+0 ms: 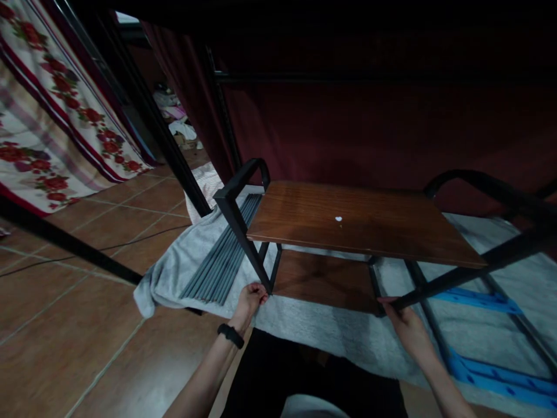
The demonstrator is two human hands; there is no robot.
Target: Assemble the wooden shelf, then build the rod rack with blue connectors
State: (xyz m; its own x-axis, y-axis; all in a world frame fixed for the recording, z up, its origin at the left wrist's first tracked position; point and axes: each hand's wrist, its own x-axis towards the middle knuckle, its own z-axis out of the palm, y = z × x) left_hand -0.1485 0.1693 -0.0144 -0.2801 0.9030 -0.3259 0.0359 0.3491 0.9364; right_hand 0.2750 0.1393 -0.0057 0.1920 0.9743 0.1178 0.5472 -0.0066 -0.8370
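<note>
Left grip (pixel 253 299) pinches a black metal frame (pixel 244 241); right grip (pixel 407 325) touches it, closure unclear.
Carrying two wood-grained boards (pixel 369 223), the curve-topped frame stands at the front edge of the soft grey cloth (pixel 308 319); slim rods (pixel 224 255) lie near its left edge, blue strips (pixel 500 378) toward the right.

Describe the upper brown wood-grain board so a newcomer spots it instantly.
Find the light-grey cloth before the dark red curtain; on it stands a black metal frame. The upper brown wood-grain board spans that frame. Unlike the lower brown board, it bears a small white mark.
</note>
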